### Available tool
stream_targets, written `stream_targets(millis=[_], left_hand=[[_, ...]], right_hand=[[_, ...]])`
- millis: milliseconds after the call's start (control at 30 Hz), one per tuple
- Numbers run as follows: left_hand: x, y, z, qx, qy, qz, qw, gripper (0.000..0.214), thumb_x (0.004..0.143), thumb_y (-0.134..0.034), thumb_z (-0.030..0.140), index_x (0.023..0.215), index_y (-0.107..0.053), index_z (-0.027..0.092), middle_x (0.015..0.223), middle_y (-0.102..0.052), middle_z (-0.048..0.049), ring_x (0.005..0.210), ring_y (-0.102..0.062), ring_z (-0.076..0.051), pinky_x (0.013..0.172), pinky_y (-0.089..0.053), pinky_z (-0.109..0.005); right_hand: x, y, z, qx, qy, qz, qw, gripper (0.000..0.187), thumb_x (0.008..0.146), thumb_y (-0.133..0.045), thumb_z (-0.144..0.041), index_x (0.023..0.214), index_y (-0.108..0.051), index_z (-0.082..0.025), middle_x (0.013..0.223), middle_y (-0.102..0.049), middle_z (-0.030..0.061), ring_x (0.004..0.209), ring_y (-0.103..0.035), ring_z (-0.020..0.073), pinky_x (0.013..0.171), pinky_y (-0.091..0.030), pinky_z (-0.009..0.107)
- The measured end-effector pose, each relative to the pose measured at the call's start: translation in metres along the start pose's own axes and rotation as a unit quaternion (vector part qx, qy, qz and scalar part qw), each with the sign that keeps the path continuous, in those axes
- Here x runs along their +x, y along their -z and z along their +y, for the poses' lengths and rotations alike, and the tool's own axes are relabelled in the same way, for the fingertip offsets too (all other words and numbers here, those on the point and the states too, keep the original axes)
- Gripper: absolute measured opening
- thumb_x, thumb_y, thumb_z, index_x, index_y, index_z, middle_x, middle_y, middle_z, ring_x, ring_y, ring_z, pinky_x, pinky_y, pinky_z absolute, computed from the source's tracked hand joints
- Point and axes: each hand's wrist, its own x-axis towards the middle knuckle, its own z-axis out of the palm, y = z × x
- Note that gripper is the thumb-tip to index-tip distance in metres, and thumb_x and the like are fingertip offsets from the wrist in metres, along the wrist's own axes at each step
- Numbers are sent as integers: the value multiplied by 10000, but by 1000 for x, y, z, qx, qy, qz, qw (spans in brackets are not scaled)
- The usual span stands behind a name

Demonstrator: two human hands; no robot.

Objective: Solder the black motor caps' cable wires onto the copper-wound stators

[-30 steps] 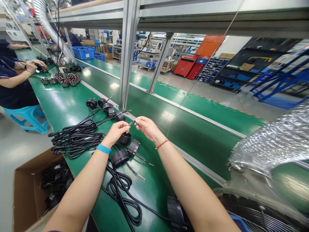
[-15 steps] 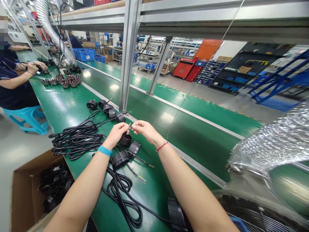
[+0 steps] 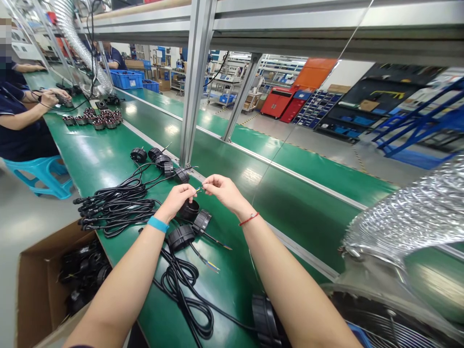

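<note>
My left hand [image 3: 178, 197] and my right hand [image 3: 222, 188] meet above the green bench [image 3: 108, 159], both pinched on the thin wire ends [image 3: 199, 189] of a black cable. A blue band sits on my left wrist, a red string on my right. Directly below my hands lie three round black motor parts [image 3: 190, 222] with short coloured leads. Coiled black cables [image 3: 116, 205] lie to the left, and another coil [image 3: 186, 290] lies near me.
A cardboard box [image 3: 32, 285] of black parts stands at the lower left. More round parts [image 3: 159, 159] sit by the aluminium post [image 3: 192, 87]. A seated person [image 3: 18, 121] works at the far left near copper-wound stators [image 3: 97, 120]. A foil duct [image 3: 409, 212] and fan guard fill the right.
Both hands stayed pinched on the wire ends, shifting only slightly; my right hand rose a little. The person at the far left moved their hands a bit.
</note>
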Motion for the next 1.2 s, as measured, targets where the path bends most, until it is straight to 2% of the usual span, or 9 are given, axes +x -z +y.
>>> stream_targets(millis=[567, 767, 900, 1033, 1200], left_hand=[[1, 0, 0, 20, -5, 0, 1000, 179, 669, -624, 329, 617, -621, 157, 526, -543, 26, 548, -476, -111, 637, -371, -258], [0, 0, 0, 35, -7, 0, 999, 219, 690, -640, 350, 590, -590, 161, 534, -532, 23, 563, -460, -114, 608, -343, -254], [0, 0, 0, 33, -14, 2, 999, 236, 697, -645, 374, 610, -587, 162, 558, -532, 24, 582, -467, -116, 624, -361, -255], [0, 0, 1, 28, -11, 1, 1000, 228, 695, -640, 384, 685, -623, 157, 561, -532, 30, 570, -469, -116, 625, -374, -260], [-1, 0, 1, 26, -6, 0, 1000, 224, 687, -642, 379, 693, -631, 156, 557, -536, 28, 568, -477, -118, 627, -384, -263]], right_hand=[[-3, -1, -1, -142, 51, 10, 988, 111, 773, -592, -297, 796, -626, -195, 750, -647, -10, 693, -563, 138, 684, -433, 282], [-8, -6, -7, -181, 60, 0, 982, 47, 765, -627, -224, 730, -645, -199, 702, -640, -16, 676, -525, 136, 684, -384, 279], [-5, -6, -4, -144, 40, 0, 989, 75, 756, -630, -257, 739, -669, -195, 706, -655, -9, 665, -540, 137, 675, -406, 283], [-1, 1, 2, -67, 9, 19, 998, 212, 756, -631, -379, 819, -689, -186, 744, -671, 6, 666, -583, 140, 675, -465, 294], [1, 3, 7, 3, -20, 35, 999, 324, 685, -706, -475, 819, -704, -180, 707, -657, -1, 620, -552, 119, 647, -461, 286]])
